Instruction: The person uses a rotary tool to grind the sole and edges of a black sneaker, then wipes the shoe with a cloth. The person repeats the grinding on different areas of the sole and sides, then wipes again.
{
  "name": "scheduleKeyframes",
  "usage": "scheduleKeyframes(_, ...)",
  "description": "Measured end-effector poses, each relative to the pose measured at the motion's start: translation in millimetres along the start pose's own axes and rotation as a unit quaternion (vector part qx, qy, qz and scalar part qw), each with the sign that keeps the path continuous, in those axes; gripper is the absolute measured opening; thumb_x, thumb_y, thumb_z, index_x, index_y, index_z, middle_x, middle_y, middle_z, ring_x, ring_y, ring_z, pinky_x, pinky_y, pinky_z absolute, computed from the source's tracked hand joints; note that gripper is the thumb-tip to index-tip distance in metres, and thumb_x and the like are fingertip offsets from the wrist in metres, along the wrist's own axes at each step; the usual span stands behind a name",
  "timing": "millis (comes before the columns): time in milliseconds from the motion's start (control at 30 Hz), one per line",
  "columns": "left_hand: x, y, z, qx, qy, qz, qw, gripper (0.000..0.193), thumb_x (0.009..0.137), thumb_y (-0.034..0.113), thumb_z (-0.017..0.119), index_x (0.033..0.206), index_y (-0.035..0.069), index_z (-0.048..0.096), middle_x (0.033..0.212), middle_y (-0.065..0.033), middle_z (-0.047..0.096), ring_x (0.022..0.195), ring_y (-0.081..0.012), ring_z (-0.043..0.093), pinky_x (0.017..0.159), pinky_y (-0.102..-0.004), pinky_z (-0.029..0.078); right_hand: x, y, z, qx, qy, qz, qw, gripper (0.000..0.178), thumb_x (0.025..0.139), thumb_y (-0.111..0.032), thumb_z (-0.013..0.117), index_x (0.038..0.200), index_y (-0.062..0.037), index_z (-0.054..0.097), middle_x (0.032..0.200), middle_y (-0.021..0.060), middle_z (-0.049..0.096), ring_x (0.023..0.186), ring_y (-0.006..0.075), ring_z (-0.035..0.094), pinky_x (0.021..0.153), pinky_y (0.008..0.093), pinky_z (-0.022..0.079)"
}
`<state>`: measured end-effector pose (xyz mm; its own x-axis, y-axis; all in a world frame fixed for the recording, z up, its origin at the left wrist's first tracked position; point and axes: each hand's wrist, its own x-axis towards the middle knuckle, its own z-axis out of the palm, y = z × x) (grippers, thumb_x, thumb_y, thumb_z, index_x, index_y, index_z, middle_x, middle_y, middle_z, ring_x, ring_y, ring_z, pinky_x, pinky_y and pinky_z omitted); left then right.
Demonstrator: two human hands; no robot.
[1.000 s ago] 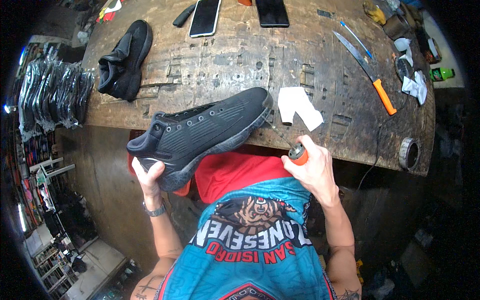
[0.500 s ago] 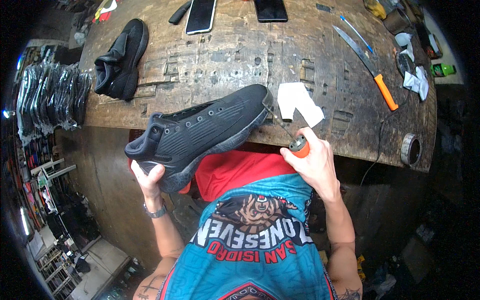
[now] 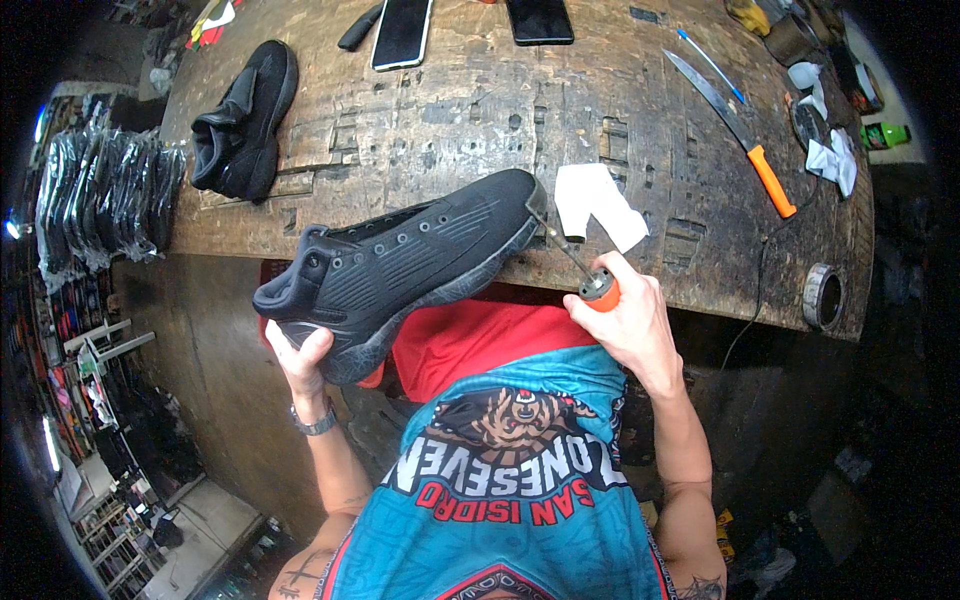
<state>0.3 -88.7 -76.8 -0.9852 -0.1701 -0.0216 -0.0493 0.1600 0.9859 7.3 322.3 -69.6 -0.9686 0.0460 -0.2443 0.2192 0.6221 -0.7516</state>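
My left hand [image 3: 300,358] grips a black high-top sneaker [image 3: 410,252] by its heel, thumb on the side near the sole. The shoe has no laces in its eyelets, and its toe points right over the table's near edge. In my right hand [image 3: 636,322] is a soldering iron [image 3: 599,289] with an orange handle and a thin metal shaft. Its tip meets the front of the toe, where the sole joins the upper. Fingers wrap round the handle. A white piece of paper [image 3: 600,205] lies just beyond the shaft.
A second black sneaker [image 3: 243,125] stands at the table's far left. Two phones [image 3: 402,32] lie at the back. To the right are an orange-handled knife [image 3: 735,125], a blue pen [image 3: 712,66] and a tape roll [image 3: 822,297]. Plastic-wrapped items [image 3: 105,195] are stacked left of the worn wooden table [image 3: 450,120].
The sneaker and both hands have shifted very slightly to the right. The iron's tip stays against the toe, and both grips are the same.
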Motion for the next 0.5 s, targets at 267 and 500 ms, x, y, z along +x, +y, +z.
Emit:
scheduleKeyframes(267,0.9,4.4,2.0,-0.003,-0.01,0.008,1.0,0.084,0.071,0.035,0.082,0.139,-0.006,0.052,0.13,-0.0149,0.064,0.116,-0.0269,0.063,0.105,-0.0404,0.047,-1.5,4.1,-2.3,0.01,0.014,-0.023,1.0,0.038,0.078,-0.024,0.083,0.1,0.0001,0.063,0.065,0.0159,0.061,0.06,0.0276,0.065,0.061,0.0387,0.05)
scheduleKeyframes(500,1.8,5.1,2.9,-0.01,-0.013,-0.001,1.0,0.086,0.071,0.035,0.084,0.139,-0.006,0.052,0.13,-0.0146,0.064,0.116,-0.0269,0.063,0.105,-0.0405,0.047,3.3,-4.8,-8.4,0.003,-0.018,-0.002,1.0,0.038,0.078,-0.028,0.082,0.096,-0.0015,0.062,0.072,0.0211,0.067,0.073,0.0422,0.07,0.067,0.047,0.054)
